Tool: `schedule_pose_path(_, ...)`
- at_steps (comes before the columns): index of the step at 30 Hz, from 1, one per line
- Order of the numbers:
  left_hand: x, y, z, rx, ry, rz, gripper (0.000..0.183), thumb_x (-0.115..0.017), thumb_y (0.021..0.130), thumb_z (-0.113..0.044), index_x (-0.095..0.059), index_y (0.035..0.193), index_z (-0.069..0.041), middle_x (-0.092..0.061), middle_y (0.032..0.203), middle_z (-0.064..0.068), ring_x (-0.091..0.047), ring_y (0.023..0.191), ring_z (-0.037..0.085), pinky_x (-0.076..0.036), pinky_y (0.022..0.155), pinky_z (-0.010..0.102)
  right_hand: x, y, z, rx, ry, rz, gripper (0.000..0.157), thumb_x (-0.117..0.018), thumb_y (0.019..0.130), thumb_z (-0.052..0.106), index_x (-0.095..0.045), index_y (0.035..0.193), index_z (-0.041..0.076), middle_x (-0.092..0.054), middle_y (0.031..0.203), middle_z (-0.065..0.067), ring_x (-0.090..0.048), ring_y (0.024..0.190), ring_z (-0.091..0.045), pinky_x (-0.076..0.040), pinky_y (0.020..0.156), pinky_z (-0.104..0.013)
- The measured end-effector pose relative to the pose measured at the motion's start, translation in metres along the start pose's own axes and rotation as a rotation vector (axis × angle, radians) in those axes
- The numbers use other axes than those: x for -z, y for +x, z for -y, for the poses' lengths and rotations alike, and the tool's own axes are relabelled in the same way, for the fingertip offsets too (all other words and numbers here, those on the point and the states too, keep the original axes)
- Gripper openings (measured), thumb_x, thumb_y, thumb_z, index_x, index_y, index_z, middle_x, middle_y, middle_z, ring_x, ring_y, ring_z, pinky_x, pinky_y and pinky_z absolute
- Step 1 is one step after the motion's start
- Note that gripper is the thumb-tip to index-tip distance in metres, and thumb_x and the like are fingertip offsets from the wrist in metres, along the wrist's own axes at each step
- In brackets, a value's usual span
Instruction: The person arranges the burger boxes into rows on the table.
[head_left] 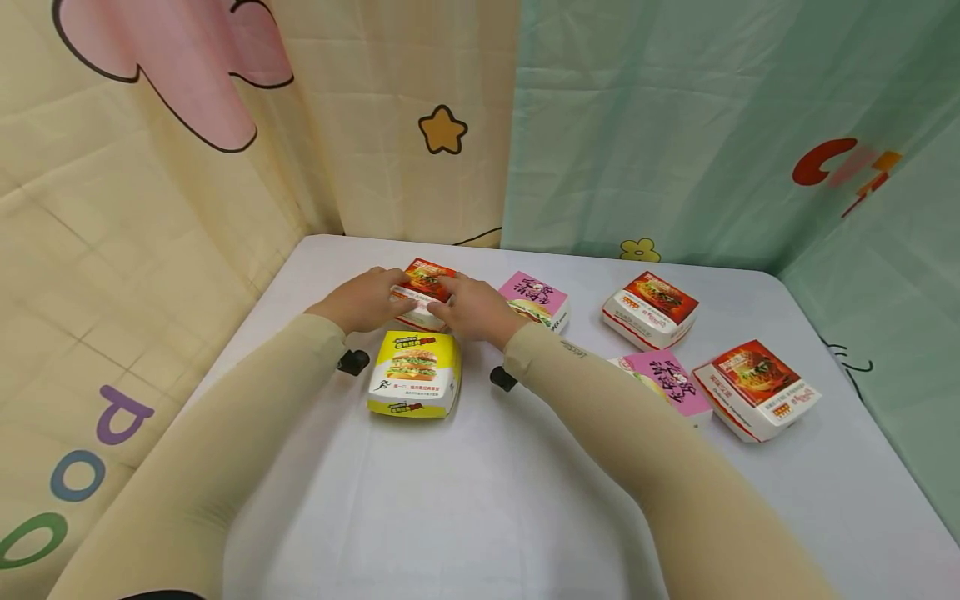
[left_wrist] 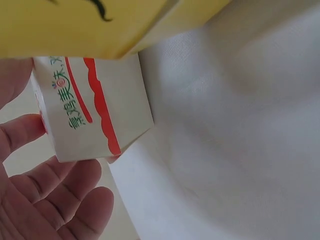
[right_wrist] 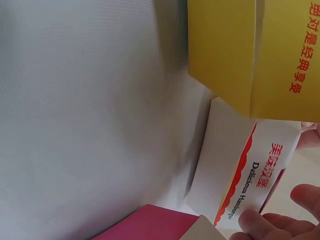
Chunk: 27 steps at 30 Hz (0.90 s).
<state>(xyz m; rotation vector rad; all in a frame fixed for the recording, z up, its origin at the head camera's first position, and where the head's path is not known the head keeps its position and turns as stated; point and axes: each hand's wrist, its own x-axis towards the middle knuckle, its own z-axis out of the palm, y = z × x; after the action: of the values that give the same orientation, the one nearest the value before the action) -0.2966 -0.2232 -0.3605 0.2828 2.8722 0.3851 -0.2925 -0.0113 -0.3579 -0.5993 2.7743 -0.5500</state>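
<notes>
At the back of the table a red-and-white hamburger box [head_left: 424, 283] stands between my two hands. My left hand [head_left: 365, 302] holds its left side, the thumb toward the front; in the left wrist view the fingers [left_wrist: 80, 185] are bent at the edge of the white box wall [left_wrist: 110, 110]. My right hand [head_left: 480, 308] holds the other side, with fingertips [right_wrist: 255, 222] against the wall printed "Delicious Hamburger" [right_wrist: 250, 180]. Directly in front of this box sits a yellow-and-white burger box [head_left: 414, 375], untouched by either hand.
A pink burger box [head_left: 542, 298] stands just right of my right hand. Farther right are another pink box [head_left: 667, 379], partly behind my sleeve, and two red-and-white boxes [head_left: 651, 310]. Curtains [head_left: 420, 192] enclose the white table [head_left: 390, 508] at the back and sides.
</notes>
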Motion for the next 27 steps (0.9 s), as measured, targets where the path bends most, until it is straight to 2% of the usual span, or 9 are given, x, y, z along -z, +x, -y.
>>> schedule_pose_path(3,-0.001,0.0,-0.001,-0.01,-0.006,-0.007,0.069,-0.061,0.104,-0.048,-0.043,0.159,-0.012,-0.049,0.154,0.021,-0.051,0.138,0.039,-0.042,0.119,0.061,0.0,0.001,-0.001,0.004,-0.011,-0.001,0.073,-0.056,0.107,0.051,-0.035,0.165,0.014,-0.051,0.161,-0.011,-0.057,0.135,-0.029,-0.043,0.122,-0.044)
schedule_pose_path(7,-0.001,0.001,0.0,-0.017,-0.02,-0.015,0.065,-0.061,0.104,-0.046,-0.046,0.158,-0.012,-0.05,0.154,0.021,-0.051,0.139,0.039,-0.041,0.119,0.061,-0.002,0.003,-0.002,0.001,-0.02,-0.012,0.072,-0.057,0.106,0.05,-0.037,0.165,0.013,-0.052,0.16,-0.01,-0.057,0.131,-0.028,-0.044,0.121,-0.044)
schedule_pose_path(11,-0.002,0.0,0.002,-0.018,-0.038,-0.017,0.063,-0.062,0.104,-0.045,-0.047,0.157,-0.014,-0.05,0.155,0.019,-0.049,0.142,0.038,-0.04,0.121,0.06,-0.003,0.005,-0.004,-0.014,-0.021,-0.007,0.071,-0.059,0.106,0.049,-0.038,0.164,0.015,-0.045,0.165,-0.01,-0.054,0.139,-0.029,-0.04,0.124,-0.045)
schedule_pose_path(16,-0.003,0.0,0.004,-0.026,-0.06,-0.021,0.062,-0.063,0.105,-0.044,-0.047,0.157,-0.014,-0.051,0.154,0.018,-0.049,0.142,0.038,-0.04,0.121,0.06,-0.003,0.006,-0.004,-0.032,-0.04,0.007,0.067,-0.06,0.106,0.046,-0.039,0.164,0.019,-0.033,0.172,-0.011,-0.041,0.154,-0.033,-0.034,0.128,-0.048)
schedule_pose_path(22,-0.005,0.002,0.008,-0.026,-0.116,-0.027,0.061,-0.066,0.103,-0.043,-0.048,0.155,-0.015,-0.054,0.152,0.017,-0.051,0.14,0.037,-0.041,0.119,0.06,-0.003,0.007,-0.006,-0.022,-0.055,0.006,0.063,-0.06,0.107,0.044,-0.043,0.163,0.02,-0.03,0.173,-0.012,-0.038,0.156,-0.035,-0.033,0.128,-0.05)
schedule_pose_path(27,-0.006,0.004,0.012,-0.026,-0.173,-0.019,0.067,-0.066,0.104,-0.042,-0.042,0.161,-0.017,-0.052,0.153,0.018,-0.051,0.139,0.038,-0.042,0.118,0.06,-0.003,0.008,-0.006,-0.004,-0.072,0.006,0.062,-0.059,0.107,0.043,-0.043,0.162,0.019,-0.03,0.173,-0.013,-0.038,0.156,-0.036,-0.033,0.128,-0.05)
